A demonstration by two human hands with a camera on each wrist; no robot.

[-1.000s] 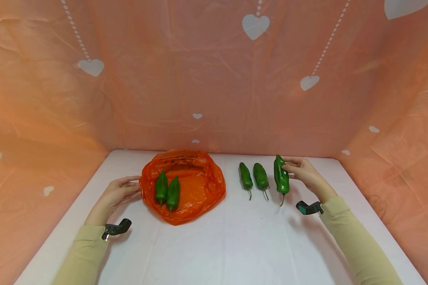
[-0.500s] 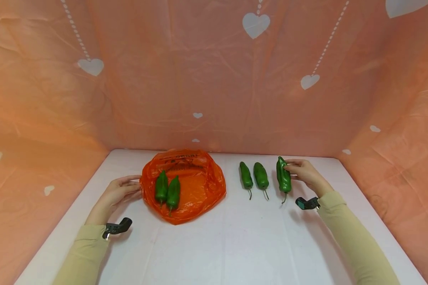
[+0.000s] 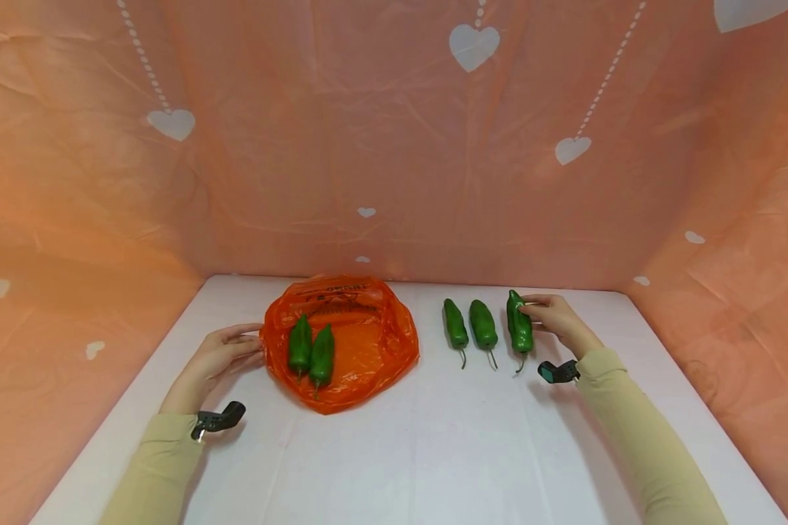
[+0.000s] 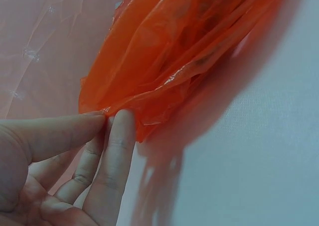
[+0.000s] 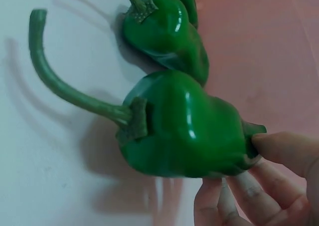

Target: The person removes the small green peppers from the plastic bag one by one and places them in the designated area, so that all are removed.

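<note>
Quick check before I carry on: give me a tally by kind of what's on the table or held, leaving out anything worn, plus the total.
Green peppers: 5 (1 in the right hand, 2 beside it, 2 with the bag)
Orange bag: 1 (pinched by the left hand)
Total: 6

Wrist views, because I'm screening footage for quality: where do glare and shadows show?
Left wrist: thin glints on the orange bag, a reddish shadow beside it on the white table; right wrist: pale highlights on the held green pepper, soft shadow of its curved stem at left.
</note>
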